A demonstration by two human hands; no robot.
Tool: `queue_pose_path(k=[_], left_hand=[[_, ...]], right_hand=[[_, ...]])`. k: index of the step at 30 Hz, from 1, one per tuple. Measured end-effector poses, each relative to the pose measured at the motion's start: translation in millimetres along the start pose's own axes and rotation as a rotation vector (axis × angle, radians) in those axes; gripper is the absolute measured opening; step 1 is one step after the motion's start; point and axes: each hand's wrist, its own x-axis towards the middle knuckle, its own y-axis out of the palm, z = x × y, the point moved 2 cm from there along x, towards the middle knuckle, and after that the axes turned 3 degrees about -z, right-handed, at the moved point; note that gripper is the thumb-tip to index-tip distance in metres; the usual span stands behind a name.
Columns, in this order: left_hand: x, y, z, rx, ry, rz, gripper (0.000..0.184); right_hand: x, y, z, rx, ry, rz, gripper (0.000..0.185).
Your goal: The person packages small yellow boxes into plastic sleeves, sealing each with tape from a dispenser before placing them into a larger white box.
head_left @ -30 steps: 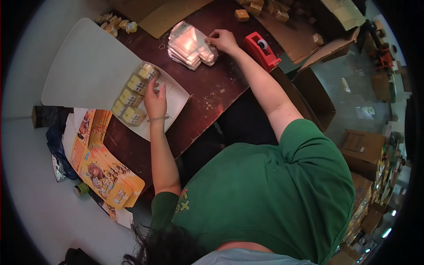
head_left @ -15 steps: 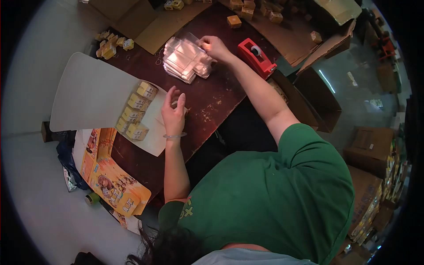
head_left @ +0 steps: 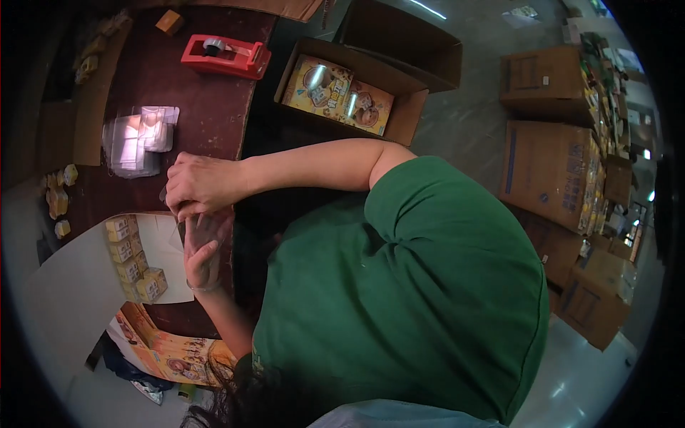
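Observation:
My right hand (head_left: 203,184) is closed with its fingers bent down, gripping a clear plastic box blank (head_left: 179,230) that shows only in part. Just below it, my left hand (head_left: 204,251) has its thumb and fingers around the lower part of the same see-through piece. The two hands nearly touch, and they hide most of the blank. Beyond them lies a stack of flat clear plastic blanks (head_left: 137,146) on the dark red table. Small yellow printed boxes (head_left: 128,251) stand in a row on a white sheet (head_left: 171,242) near my left hand.
A red tape dispenser (head_left: 227,57) sits at the table edge. A cardboard carton (head_left: 410,118) with printed yellow packs stands beside the table. Small yellow boxes (head_left: 57,192) lie on the far side. Orange printed packaging (head_left: 178,357) is at the lower left, large cartons (head_left: 546,167) at the right.
My view has turned to the right. My right hand has left the stack with a clear plastic blank and come to my left hand, which was open and has closed on the blank.

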Motion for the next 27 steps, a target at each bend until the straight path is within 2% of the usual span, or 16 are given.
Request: queue_pose_path(k=[3,4,5,6,7,9,11,13,16,17,18,20,22,25,26,27], left_hand=[[-4,4,9,-0.074,-0.01,0.026,0.09],[-3,9,10,-0.099,-0.016,0.031,0.09],[-3,16,11,-0.123,-0.02,0.037,0.091],[1,21,10,-0.056,0.013,-0.127,0.086],[3,18,10,-0.013,0.048,-0.206,0.081],[5,21,7,0.026,0.098,-0.311,0.068],[11,20,18,0.14,0.176,-0.402,0.065],[26,24,17,0.246,0.249,-0.346,0.063],[42,32,1,0.462,0.413,-0.392,0.066],[47,35,-5,0.48,0.41,-0.349,0.07],[46,34,-12,0.744,0.41,-0.367,0.071],[45,46,-15,0.692,0.374,-0.347,0.073],[44,48,-20,0.667,0.43,-0.331,0.076],[46,51,-21,0.681,0.487,-0.381,0.083],[46,47,-22,0.943,0.519,-0.414,0.092],[44,41,-20,0.882,0.494,-0.387,0.095]], right_hand=[[-5,-14,1,0.842,0.429,0.206,0.016],[-6,-10,-3,0.943,0.379,0.166,0.017],[-8,-9,-6,0.688,0.276,-0.028,0.019],[-11,-8,-7,0.429,0.171,-0.217,0.021],[-16,-19,-2,0.053,-0.084,-0.437,0.024],[-31,-4,4,-0.007,-0.022,-0.401,0.025],[-35,-7,9,0.165,0.051,-0.281,0.022],[-35,-22,0,0.3,0.146,-0.155,0.023],[-30,-34,-2,0.448,0.179,-0.39,0.026],[-27,-26,-9,0.827,0.445,-0.403,0.035],[-26,-28,-15,0.735,0.484,-0.398,0.044],[-19,-47,-15,1.064,0.656,0.055,0.039],[-16,-41,-29,1.245,0.611,0.075,0.032],[-12,-43,-28,1.075,0.584,-0.042,0.025],[-9,-41,-32,1.014,0.543,-0.112,0.023],[-8,-40,-35,0.938,0.549,-0.091,0.02]])
